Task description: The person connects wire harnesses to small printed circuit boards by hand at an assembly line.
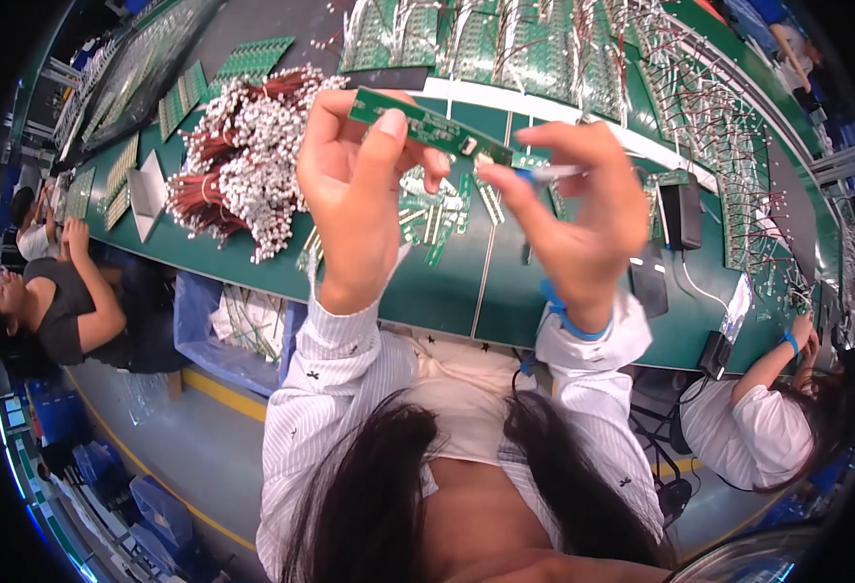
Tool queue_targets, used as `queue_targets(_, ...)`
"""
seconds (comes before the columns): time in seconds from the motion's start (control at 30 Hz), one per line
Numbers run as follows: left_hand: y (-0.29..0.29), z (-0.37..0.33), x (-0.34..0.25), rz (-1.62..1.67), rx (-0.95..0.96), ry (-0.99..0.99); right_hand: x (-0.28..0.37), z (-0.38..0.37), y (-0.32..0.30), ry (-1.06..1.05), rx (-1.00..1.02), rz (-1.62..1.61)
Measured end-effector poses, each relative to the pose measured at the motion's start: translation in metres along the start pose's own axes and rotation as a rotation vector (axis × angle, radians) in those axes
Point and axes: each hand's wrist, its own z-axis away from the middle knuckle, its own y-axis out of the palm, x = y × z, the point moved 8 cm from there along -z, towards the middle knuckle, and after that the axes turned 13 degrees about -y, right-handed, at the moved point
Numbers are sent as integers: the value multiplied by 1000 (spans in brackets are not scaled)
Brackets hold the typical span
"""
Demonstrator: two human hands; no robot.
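My left hand (354,194) is closed on a narrow green circuit board (418,121), holding it raised and slanting down to the right above the table. A small white connector (469,146) sits near the board's right end. At that end my right hand (588,199) is curled, its thumb tip by the board's edge. Between its fingers shows a slim blue and pale grey item (549,174), too blurred to name. Below the hands, small loose green board pieces (437,219) lie scattered on the green table (437,291).
Left of my hands are heaped bundles of brown-red wires with white connectors (243,165). Wired board panels (524,49) line the far side. A black power adapter (680,214) lies to the right. Below the table edge hangs a blue bin (199,321). People sit at both sides.
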Motion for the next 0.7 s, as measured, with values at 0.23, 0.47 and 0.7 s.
queue_targets(0.23, 31, -15, 5, 134, -24, 88, -11, 3, -3, -55, -74, 54)
queue_targets(0.47, 38, -37, 34, -130, 5, -55, -46, 6, 11, 122, -50, -174)
queue_targets(0.7, 42, -46, 31, -196, 136, -22, -46, 1, 10, 79, -46, -94)
